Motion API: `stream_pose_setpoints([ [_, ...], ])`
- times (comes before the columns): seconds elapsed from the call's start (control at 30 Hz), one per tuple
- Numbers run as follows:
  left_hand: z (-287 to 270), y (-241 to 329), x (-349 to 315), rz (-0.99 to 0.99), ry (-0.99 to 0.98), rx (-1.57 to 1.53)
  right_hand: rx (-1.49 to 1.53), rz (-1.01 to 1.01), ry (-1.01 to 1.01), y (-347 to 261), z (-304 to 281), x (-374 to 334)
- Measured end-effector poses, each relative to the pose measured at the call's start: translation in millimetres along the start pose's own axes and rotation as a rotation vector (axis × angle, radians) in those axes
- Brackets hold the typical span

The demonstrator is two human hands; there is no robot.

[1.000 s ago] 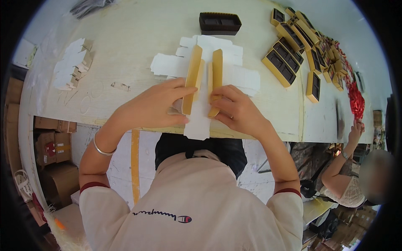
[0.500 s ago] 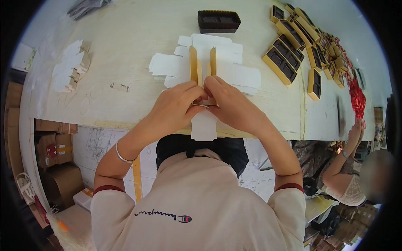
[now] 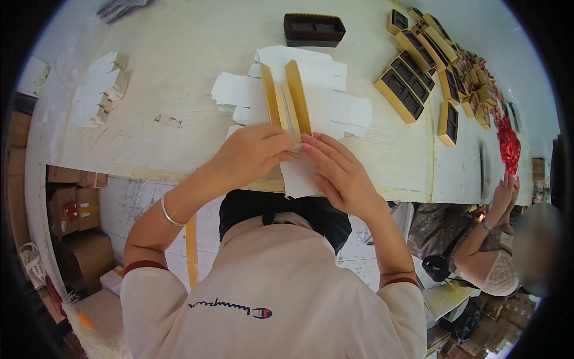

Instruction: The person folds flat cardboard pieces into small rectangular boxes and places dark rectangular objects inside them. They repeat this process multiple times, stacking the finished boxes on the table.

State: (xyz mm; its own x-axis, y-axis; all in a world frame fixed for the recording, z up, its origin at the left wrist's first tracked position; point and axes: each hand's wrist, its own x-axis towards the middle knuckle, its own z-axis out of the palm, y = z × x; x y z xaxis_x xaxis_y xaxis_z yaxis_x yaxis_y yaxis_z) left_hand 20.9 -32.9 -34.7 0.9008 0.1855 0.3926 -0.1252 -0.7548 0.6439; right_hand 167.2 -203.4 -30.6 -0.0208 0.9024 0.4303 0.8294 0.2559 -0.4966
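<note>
A partly folded cardboard box [image 3: 300,99], gold outside and white within, lies lengthwise in front of me with its two long gold walls standing up. It rests over a spread of flat white box blanks [image 3: 242,91]. My left hand [image 3: 256,149] is closed on its near end, thumb and fingers pinching the small end flaps at the left corner. My right hand [image 3: 345,173] is open, fingers stretched and thumb apart, with its fingertips against the near end of the right wall. A white end flap [image 3: 300,179] hangs toward the table's front edge. The pinched fold is partly hidden by the fingers.
Dark plastic trays [image 3: 314,31] are stacked beyond the blanks. Gold boxes with dark inserts [image 3: 402,94] pile up at the right, beside red ribbon [image 3: 509,143]. Small white folded cartons [image 3: 98,93] stand at the left. Another person's hands [image 3: 506,191] are at the far right edge.
My right hand has let go of its pinch, opened and moved right and nearer me. The box's walls have swung closer together and lean left. My left hand keeps its grip.
</note>
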Motion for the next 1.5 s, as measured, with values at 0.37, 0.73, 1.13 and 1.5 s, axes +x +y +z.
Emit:
stream_pose_setpoints([
  [0.37,8,8,1,0.039,0.212,0.304,-0.006,0.017,0.061,23,2,32],
  [0.73,0,11,9,-0.257,0.025,-0.001,0.405,0.398,-0.013,2,5,53],
  [1.13,-7,-1,14,-0.28,-0.033,-0.075,-0.184,-0.137,0.023,0,5,19],
  [1.5,-19,7,15,-0.535,-0.067,-0.507,0.317,0.35,0.265,19,23,55],
])
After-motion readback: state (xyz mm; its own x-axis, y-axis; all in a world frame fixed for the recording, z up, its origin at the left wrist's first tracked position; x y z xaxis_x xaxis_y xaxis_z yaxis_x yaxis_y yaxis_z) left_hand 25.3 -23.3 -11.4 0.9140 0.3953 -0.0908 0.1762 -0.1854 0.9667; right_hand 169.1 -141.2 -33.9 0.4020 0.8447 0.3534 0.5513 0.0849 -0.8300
